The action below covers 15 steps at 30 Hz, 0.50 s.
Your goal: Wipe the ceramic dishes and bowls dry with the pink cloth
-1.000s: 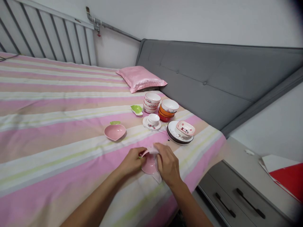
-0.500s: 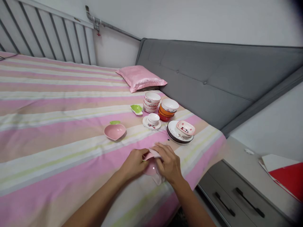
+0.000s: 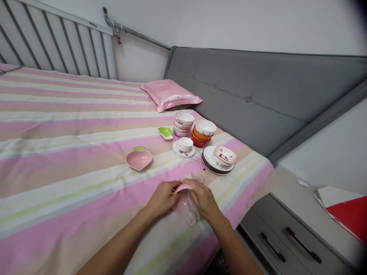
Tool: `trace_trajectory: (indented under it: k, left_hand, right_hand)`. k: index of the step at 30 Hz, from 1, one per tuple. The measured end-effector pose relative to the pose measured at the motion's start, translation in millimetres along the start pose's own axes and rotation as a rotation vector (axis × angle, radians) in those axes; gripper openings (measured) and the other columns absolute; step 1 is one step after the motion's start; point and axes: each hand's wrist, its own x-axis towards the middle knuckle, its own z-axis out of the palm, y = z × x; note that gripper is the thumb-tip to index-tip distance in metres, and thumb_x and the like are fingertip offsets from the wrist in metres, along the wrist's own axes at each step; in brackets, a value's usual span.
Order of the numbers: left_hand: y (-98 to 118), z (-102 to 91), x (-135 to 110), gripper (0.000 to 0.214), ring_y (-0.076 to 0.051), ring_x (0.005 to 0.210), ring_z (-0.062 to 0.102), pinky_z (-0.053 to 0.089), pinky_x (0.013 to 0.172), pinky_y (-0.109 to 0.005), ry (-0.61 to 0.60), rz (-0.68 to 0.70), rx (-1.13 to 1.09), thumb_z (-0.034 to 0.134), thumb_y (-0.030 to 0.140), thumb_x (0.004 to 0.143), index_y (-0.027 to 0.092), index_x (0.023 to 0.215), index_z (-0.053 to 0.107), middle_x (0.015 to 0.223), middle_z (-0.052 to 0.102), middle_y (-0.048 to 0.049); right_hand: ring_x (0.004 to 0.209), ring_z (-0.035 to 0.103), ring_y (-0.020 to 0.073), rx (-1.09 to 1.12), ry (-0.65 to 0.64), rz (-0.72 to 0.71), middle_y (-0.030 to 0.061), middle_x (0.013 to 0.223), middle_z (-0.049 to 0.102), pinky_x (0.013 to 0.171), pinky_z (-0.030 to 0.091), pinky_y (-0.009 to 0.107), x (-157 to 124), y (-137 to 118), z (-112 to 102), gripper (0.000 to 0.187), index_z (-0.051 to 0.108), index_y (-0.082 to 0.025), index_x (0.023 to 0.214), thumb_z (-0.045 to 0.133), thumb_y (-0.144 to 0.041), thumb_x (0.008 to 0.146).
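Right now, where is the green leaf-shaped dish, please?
In the head view, the green dish lies just left of the stacked white bowls, nearer than the pink pillow.

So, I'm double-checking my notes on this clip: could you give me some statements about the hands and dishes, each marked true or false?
1. The left hand grips a pink dish. True.
2. The right hand holds a spoon. False: the right hand holds a pale cloth against the dish.
3. The patterned oblong dish sits on the stacked plates. True.
4. The heart-shaped dish rests on the pillow. False: the heart-shaped dish lies on the striped bedspread.
5. An orange bowl is in a stack. True.
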Motion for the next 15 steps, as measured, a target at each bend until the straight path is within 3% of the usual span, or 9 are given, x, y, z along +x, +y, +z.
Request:
trace_trajectory:
  k: [15]
  left_hand:
    - [-3.0,6.0,0.1,0.043,-0.018,0.077,0.057,0.041,0.07,-0.026,0.123,-0.066,-0.209,0.04,0.012,0.065,0.015,0.098,0.068,0.085,0.068,-0.0021]
  right_hand:
    - [0.101,0.061,0.017,0.099,0.089,0.094,0.005,0.109,0.066,0.089,0.048,0.03,2.4,0.2,-3.2,0.034,0.057,-0.02,0.113,0.04,-0.013,0.084]
